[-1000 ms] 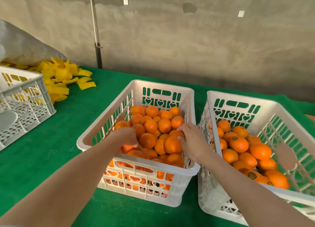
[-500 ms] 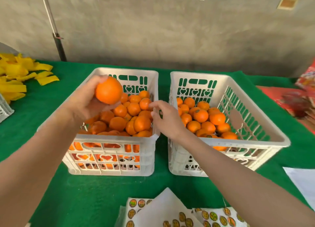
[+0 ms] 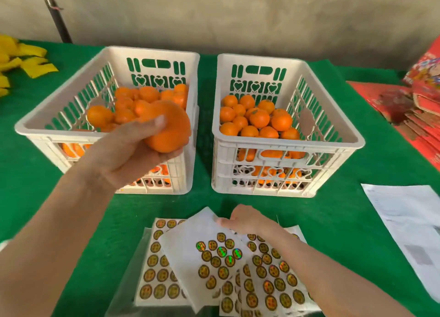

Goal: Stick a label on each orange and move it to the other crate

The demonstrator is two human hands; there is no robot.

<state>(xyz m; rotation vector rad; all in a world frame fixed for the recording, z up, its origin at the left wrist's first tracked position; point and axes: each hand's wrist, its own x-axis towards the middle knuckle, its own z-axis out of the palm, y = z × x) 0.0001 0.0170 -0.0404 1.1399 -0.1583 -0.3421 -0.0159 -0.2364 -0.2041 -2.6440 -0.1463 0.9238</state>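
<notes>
1. Orange fruit first: one orange is held up in the left hand, thumb over the top and fingers curled beneath, above the near right corner of the left crate.
2. Down on the counter, the right hand rests on the label sheets. Its fingers are bent at the far edge of the top sheet; I cannot tell whether they pinch a label or the paper.
3. The relation that matters is this: the labels lie just toward the person from the right hand, while the orange hangs up and to its left, well apart. That puts the right hand nearer the labels and the left nearer the fruit, so my guess is a peel comes first and then the two hands meet.
4. Being roundish, the orange has no long axis to line up.
5. From the orange, the right crate lies to the right, across the gap between the crates.
6. By count there are two white crates, one orange in hand, and at least three overlapping sheets. About a dozen labels are left on the top sheet. Roughly fifteen oranges show in the right crate, and the left pile is partly hidden.
</notes>
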